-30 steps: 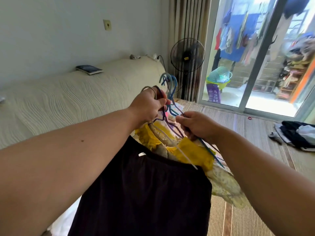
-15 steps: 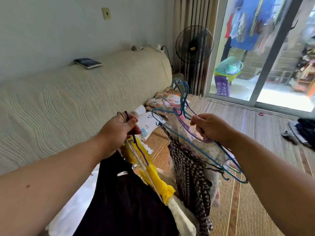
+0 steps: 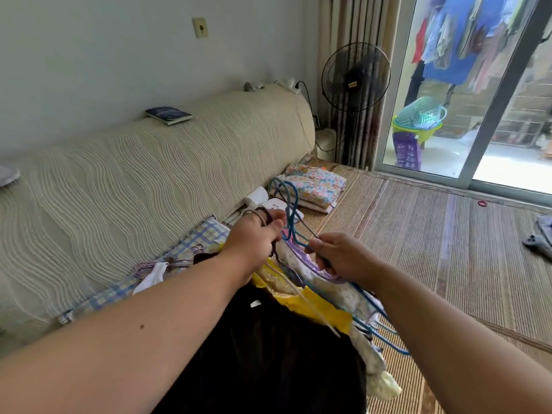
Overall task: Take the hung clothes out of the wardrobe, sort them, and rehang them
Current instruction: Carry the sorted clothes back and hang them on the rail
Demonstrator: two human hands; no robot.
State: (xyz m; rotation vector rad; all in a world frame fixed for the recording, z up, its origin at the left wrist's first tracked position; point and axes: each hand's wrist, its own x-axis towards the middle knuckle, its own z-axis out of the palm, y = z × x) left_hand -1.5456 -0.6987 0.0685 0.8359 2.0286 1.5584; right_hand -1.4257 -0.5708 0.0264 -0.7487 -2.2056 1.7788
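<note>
I hold a bunch of clothes on wire hangers out in front of me. My left hand grips the hooks of some hangers; below it hang a black garment and a yellow one. My right hand grips the blue and purple hangers, whose hooks stick up between the two hands. Pale printed garments hang from them. The two bunches touch. A checked cloth with another hanger and a white garment lies on the floor by the sofa.
A long beige sofa runs along the left wall, a book on its back. Folded floral fabric lies on the woven mat. A standing fan is by the curtain, next to a glass sliding door. Dark clothes lie at the right.
My hands had pulled the hangers apart into two bunches half a second ago; now they are close together again. My view has tilted down toward the floor by the sofa.
</note>
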